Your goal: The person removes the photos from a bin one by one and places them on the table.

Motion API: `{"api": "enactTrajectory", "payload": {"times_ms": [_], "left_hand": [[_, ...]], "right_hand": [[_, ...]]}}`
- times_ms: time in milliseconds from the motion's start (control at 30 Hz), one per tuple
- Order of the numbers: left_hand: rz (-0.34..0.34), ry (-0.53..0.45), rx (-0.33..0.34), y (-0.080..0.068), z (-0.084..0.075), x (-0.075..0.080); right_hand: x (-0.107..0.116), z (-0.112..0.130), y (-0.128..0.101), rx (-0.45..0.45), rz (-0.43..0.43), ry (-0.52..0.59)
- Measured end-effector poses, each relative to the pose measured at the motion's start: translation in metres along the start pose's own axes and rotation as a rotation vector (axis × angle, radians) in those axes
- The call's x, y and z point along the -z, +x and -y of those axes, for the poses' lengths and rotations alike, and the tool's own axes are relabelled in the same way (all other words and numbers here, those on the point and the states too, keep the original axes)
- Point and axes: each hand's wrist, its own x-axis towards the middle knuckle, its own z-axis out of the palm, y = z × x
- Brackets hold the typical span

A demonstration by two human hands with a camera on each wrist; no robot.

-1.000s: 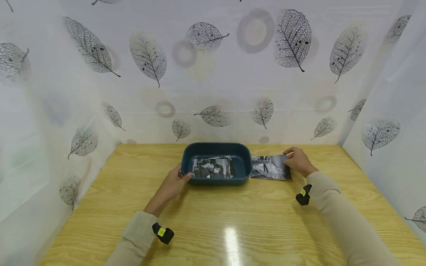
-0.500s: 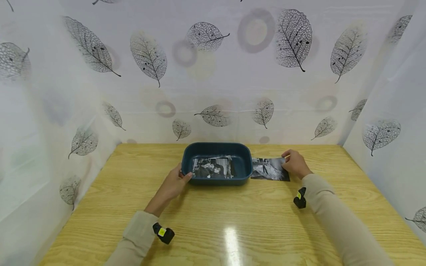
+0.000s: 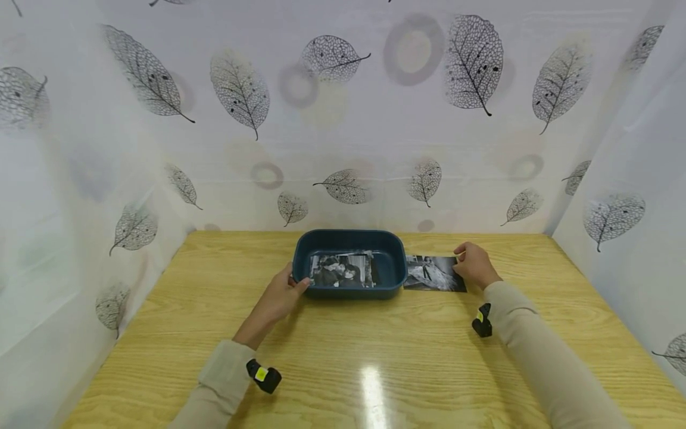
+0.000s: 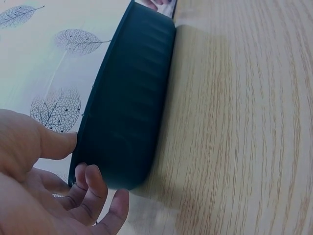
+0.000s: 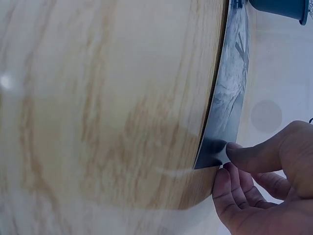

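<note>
1. The left hand (image 3: 278, 296) gripped the near left corner of the tray (image 3: 396, 280), thumb on the rim and loosely curled fingers against the outer wall.
2. The right hand (image 3: 474, 265) pinched the right edge of a photo (image 3: 431, 274), thumb on top and fingers at its edge.
3. That photo lay flat on the table (image 3: 375, 357), just right of the tray.
4. Another photo (image 3: 340, 270) lay inside the tray.
5. The tray sat mid-table, near the leaf-print backdrop (image 3: 343, 119).
</note>
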Motion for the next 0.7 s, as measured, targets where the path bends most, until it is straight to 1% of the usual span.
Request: {"api": "enactTrajectory", "payload": {"times_ms": [167,333,433,567,700], "left_hand": [[-0.003,-0.005,-0.006,-0.001,0.0,0.001],[-0.002,-0.013,-0.01,-0.001,0.001,0.001],[0.002,-0.021,-0.01,-0.001,0.001,0.001],[0.0,-0.027,-0.008,-0.001,0.001,0.0],[0.0,-0.016,-0.008,-0.001,0.001,0.0]], "right_hand": [[0.001,0.005,-0.001,0.0,-0.021,-0.004],[0.007,0.017,0.001,0.012,-0.072,0.064],[0.012,0.031,0.003,0.035,-0.088,0.098],[0.017,0.056,0.003,0.083,-0.092,0.12],[0.016,0.08,0.006,0.125,-0.088,0.126]]}}
